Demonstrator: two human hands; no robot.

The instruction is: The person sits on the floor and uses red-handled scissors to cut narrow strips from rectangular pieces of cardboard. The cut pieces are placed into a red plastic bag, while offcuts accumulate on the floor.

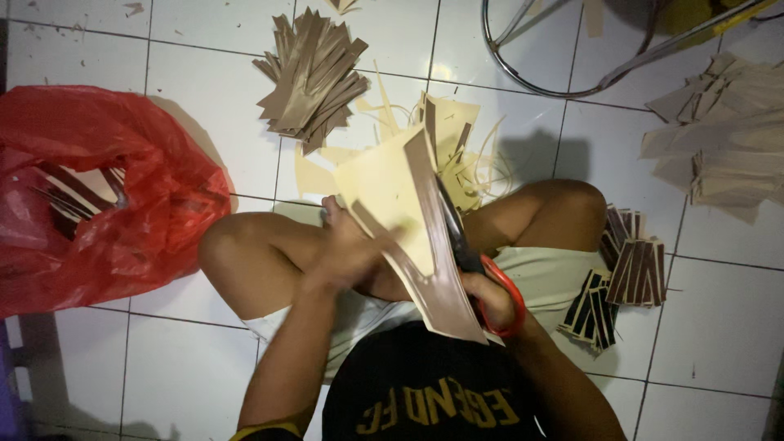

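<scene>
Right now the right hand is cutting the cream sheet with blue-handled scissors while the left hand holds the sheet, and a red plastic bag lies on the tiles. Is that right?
Not quite: the scissors have red handles, not blue, as the head view shows. The rest stands: the right hand works them on the cream sheet, the left hand holds it, and the red plastic bag lies on the tiles.

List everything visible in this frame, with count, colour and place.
sheet: one, cream with brown edge, held at centre
scissors: one pair, red handles, cutting the sheet
plastic bag: one, red, left floor
cut strips: brown pile, top centre
strip stacks: dark brown, right of knee
tan pieces: pile, far right
offcuts: cream, behind the sheet
stool frame: metal, top
floor: white tiles
left hand: holds the sheet
right hand: in the scissors
</scene>
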